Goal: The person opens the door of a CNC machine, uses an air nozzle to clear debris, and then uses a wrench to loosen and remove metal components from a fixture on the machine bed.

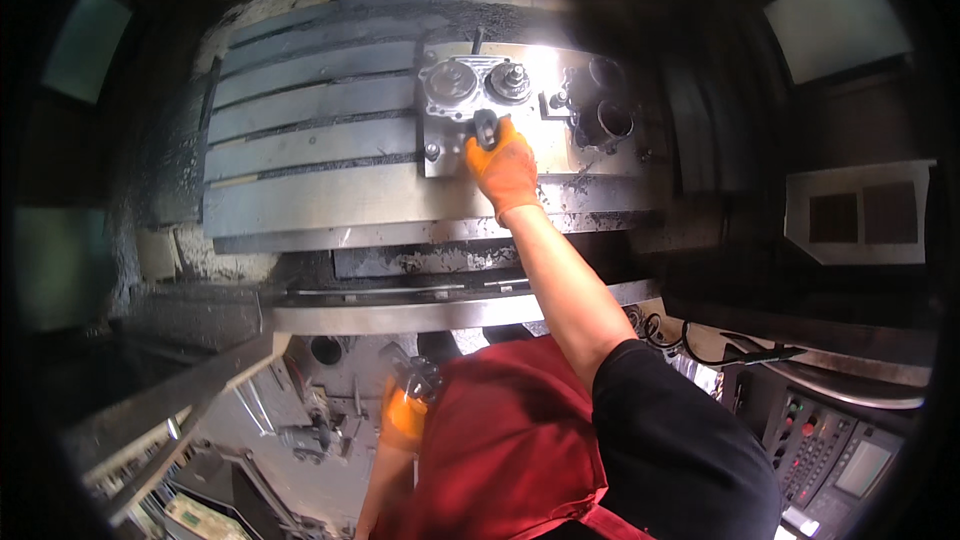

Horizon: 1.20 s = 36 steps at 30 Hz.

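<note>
A slotted bed (330, 202) stretches leftward past the edge of a plate (560, 152); over the plate, a dark block (486, 127) is at the metal casting's (450, 82) near side.

The right hand (507, 172) is nearer, fingers narrowed around the block, its long axis pointing roughly away from the person; the left hand (405, 416), low and well apart, grips a blurred dark tool (416, 376).

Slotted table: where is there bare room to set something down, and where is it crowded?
Widest: the left part of the table, bordered on the right by the plate. Narrower: the strip before the plate, left of the right hand. Crowded: the plate, where casting, cylinder and the held dark block sit close.
</note>
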{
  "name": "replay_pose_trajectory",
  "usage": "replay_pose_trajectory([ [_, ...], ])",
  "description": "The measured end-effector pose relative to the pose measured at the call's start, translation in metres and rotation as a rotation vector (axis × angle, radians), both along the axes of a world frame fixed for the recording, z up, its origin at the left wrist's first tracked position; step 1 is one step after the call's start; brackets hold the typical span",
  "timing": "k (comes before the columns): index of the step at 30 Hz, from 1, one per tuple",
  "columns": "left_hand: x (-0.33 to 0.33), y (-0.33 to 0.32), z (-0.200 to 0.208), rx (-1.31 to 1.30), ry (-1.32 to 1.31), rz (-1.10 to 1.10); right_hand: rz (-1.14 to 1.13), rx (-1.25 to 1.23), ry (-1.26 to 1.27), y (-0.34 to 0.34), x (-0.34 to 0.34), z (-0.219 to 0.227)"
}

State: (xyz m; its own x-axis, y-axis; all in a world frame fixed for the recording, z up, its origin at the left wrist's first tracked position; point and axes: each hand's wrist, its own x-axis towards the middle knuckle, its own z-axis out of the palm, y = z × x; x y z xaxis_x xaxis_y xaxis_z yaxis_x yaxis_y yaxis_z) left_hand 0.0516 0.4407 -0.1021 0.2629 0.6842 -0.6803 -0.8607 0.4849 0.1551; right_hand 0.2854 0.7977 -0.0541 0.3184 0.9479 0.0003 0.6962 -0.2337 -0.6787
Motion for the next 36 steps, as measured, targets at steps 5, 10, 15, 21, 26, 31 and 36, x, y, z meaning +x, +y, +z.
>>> replay_pose_trajectory([
  [5, -0.039, 0.037, -0.013, 0.010, 0.329, -0.285, -0.164, 0.108, -0.125, 0.002, -0.015, -0.036],
  [10, -0.062, 0.086, -0.005, -0.096, 0.262, -0.273, -0.218, 0.195, -0.102, -0.005, -0.026, -0.051],
  [15, -0.070, 0.123, 0.003, -0.124, 0.329, -0.376, -0.251, 0.198, -0.113, -0.005, -0.031, -0.056],
  [21, -0.068, 0.156, 0.021, 0.279, 0.476, -0.493, -0.059, 0.395, -0.209, -0.052, -0.008, -0.036],
  [26, -0.028, 0.208, 0.047, 0.355, 0.138, -0.311, 0.401, 0.043, 0.065, -0.127, -0.039, 0.059],
  [31, 0.038, 0.228, 0.078, 0.568, 0.092, -0.358, 0.411, 0.193, -0.059, -0.134, -0.045, 0.049],
  [36, 0.059, 0.259, 0.102, 0.808, 0.119, -0.626, 0.434, 0.063, 0.110, -0.139, 0.011, 0.047],
])
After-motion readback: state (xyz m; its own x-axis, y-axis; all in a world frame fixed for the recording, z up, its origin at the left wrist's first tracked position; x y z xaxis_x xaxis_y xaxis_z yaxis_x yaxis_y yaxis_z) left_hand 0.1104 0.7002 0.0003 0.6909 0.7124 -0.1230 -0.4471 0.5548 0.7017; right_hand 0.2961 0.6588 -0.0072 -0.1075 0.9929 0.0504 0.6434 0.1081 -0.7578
